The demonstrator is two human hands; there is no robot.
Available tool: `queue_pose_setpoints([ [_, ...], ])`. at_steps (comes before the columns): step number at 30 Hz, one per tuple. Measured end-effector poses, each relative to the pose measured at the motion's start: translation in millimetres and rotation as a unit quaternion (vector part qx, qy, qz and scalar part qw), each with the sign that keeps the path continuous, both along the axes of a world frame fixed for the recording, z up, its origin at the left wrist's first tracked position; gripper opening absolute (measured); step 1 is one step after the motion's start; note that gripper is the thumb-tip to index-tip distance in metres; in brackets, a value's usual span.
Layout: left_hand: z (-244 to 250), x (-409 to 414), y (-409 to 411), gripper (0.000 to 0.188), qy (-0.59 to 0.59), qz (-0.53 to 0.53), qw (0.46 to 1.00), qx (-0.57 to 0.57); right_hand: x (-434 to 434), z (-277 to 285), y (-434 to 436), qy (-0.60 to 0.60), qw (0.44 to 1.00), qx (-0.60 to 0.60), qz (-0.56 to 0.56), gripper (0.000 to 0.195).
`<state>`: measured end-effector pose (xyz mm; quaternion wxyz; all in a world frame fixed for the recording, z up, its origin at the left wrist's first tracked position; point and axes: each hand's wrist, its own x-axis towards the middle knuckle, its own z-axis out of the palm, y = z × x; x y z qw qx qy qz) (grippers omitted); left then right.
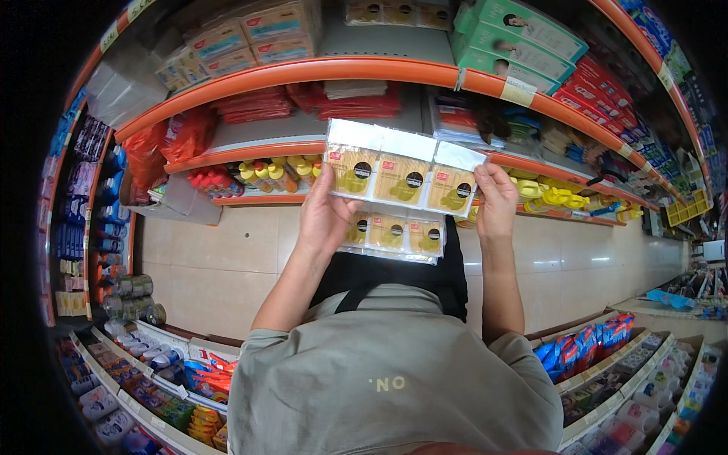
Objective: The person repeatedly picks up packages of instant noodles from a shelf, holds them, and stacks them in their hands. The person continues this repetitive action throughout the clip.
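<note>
Between my two hands is a strip of three joined clear packets of toothpicks (401, 177), each with a white top band. My left hand (324, 213) grips its left edge, thumb in front. At the upper right corner, my right hand (496, 193) pinches the strip between thumb and fingers. Just below hangs a second set of toothpick packets (392, 234), close to my left hand's fingers and partly covered by the upper strip. How this lower set is supported is hidden.
Ahead runs an orange-edged shelf (364, 71) with green boxes (517, 40) and more toothpick packets (398, 12). Beneath are red plastic packs (358, 105) and yellow-capped bottles (278, 173). A white carton (187, 196) stands on the tiled floor (210, 256) at left. Stocked shelves (170, 392) lie behind me.
</note>
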<state>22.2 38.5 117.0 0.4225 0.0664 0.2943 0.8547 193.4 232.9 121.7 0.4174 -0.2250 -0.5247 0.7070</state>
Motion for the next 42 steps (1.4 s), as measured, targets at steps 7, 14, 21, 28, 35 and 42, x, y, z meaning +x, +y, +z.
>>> queue_pose_setpoints([
  [7,4.3,0.8,-0.1,0.043,-0.003,-0.009,1.0,0.01,-0.6,-0.6,-0.4,0.001,1.0,0.009,-0.006,0.01],
  [14,3.2,1.5,1.1,0.045,0.006,-0.002,1.0,-0.003,-0.6,0.7,-1.5,0.007,1.0,0.002,-0.008,0.009],
  [21,-0.6,0.3,0.6,0.045,0.009,-0.002,1.0,-0.007,0.6,-0.6,-1.8,0.019,1.0,-0.009,-0.006,0.007],
  [28,-5.5,-1.9,-1.7,0.042,0.011,-0.017,1.0,0.013,1.3,-1.4,-2.4,0.02,1.0,-0.009,0.001,0.008],
  [35,-6.9,-2.9,-2.5,0.042,0.001,-0.012,1.0,0.013,0.1,-1.9,-3.7,0.022,1.0,-0.01,0.002,0.008],
  [42,-4.5,-0.8,-2.6,0.042,0.012,-0.009,1.0,0.006,-1.1,-2.6,-3.9,0.012,1.0,-0.008,-0.007,0.008],
])
